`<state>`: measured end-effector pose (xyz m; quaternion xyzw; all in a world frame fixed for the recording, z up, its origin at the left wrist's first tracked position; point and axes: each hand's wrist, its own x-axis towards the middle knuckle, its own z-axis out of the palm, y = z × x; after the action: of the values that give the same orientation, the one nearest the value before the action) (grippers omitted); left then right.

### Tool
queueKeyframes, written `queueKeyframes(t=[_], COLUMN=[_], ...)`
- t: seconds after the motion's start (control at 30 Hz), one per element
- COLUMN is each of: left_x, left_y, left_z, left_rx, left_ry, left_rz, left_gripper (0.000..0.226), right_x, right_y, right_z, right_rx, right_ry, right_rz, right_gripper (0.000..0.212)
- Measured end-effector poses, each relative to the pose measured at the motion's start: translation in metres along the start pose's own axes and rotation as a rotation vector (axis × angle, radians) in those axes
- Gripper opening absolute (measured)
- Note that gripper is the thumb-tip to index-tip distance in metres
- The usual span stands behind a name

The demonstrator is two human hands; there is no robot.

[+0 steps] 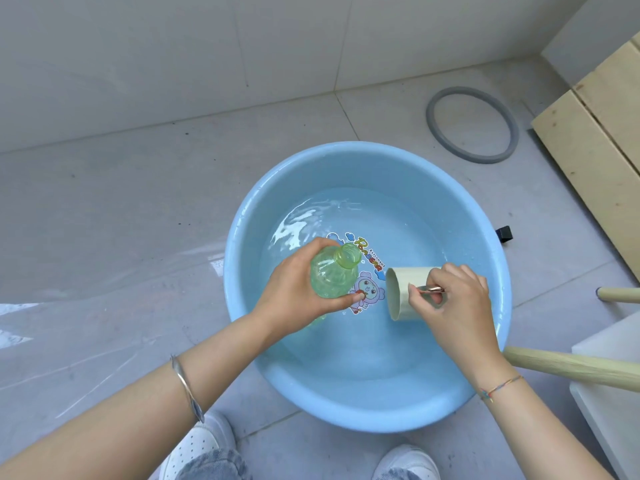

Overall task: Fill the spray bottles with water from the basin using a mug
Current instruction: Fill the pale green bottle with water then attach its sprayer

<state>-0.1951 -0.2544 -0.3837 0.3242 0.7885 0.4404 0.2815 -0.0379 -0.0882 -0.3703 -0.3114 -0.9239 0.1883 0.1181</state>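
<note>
Pouring, by the look of it, partway through filling one bottle. Grips it with the left hand, fingers and thumb curled round the green body, cap off, neck tilted toward the mug. Holds that mug with the right hand, fingers hooked about the handle and pinching it, mug laid nearly on its side, mouth turned toward the bottle's neck and near it, not touching. Holds both above the basin, over the water (plenty there, cartoon print showing through at the bottom). Shows no stream between mug and neck, so cannot tell whether the mug carries any water. Cannot read the level inside the bottle either: green, translucent, glare on it. Judged done: bottle open, mug in hand, water within reach. Judged left: topping up this bottle, fitting a spray head (none in view), then any further bottles, none of which appear here.
</note>
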Motion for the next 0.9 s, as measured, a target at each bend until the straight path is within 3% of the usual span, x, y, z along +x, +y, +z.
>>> queueKeyframes(t=[0.1,0.3,0.43,0.6,0.9], left_x=[-0.001,-0.001,-0.001,-0.001,-0.002], left_y=[0.000,0.001,0.002,0.003,0.006], left_z=[0.000,-0.001,-0.001,0.000,0.001], left_rx=[-0.008,0.007,0.021,0.019,0.013], left_ry=[-0.004,-0.001,-0.005,0.009,-0.001], left_rz=[-0.004,0.002,-0.003,0.002,0.009], left_gripper=[0.059,0.060,0.061,0.061,0.060], right_x=[0.002,0.005,0.007,0.008,0.003], right_y=[0.000,-0.005,-0.022,-0.052,-0.080], right_z=[-0.002,-0.026,-0.052,-0.082,-0.095], right_rx=[0.110,0.556,0.711,0.658,0.326], right_ry=[0.026,0.162,0.250,0.287,0.347], right_rz=[0.084,0.333,0.331,0.161,-0.143], right_gripper=[0.052,0.047,0.046,0.037,0.037])
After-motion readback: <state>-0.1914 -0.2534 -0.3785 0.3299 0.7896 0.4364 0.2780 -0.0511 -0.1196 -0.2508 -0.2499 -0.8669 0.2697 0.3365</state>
